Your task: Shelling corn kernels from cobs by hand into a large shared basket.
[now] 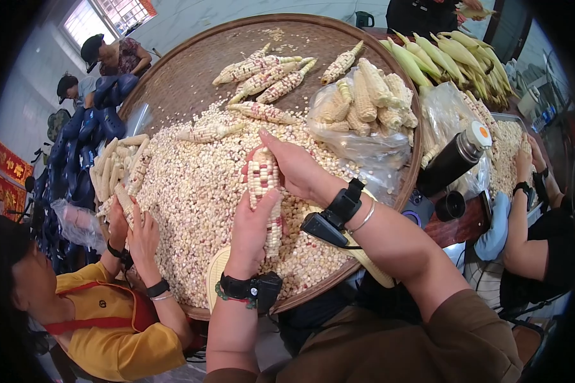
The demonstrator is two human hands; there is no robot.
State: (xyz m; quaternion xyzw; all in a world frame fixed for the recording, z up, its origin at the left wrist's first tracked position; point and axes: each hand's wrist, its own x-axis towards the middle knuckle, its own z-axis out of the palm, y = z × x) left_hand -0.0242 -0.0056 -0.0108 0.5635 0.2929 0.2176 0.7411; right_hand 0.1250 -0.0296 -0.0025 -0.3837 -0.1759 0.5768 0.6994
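Note:
Both of my hands hold one ear of speckled corn [264, 179] over the kernels. My left hand [251, 225] grips its lower part, with the thumb lying across the rows. My right hand [292, 165] is at the upper end, its thumb raised above the tip. Bare strips are not clear on the side I see. Loose corn kernels [187, 182] lie heaped beneath in a large round woven tray [182, 62]. Beyond my hands rest several unshelled ears [263, 76], and a plastic bag of shelled cobs [364, 100] stands at the tray's right.
At left, a person in yellow [100, 311] works a cob beside piled cobs [110, 167]. On the right stand a black thermos [453, 158], a phone [418, 208] and husked corn [450, 57]; another person's hands [529, 153] reach a kernel tray. More people are farther back.

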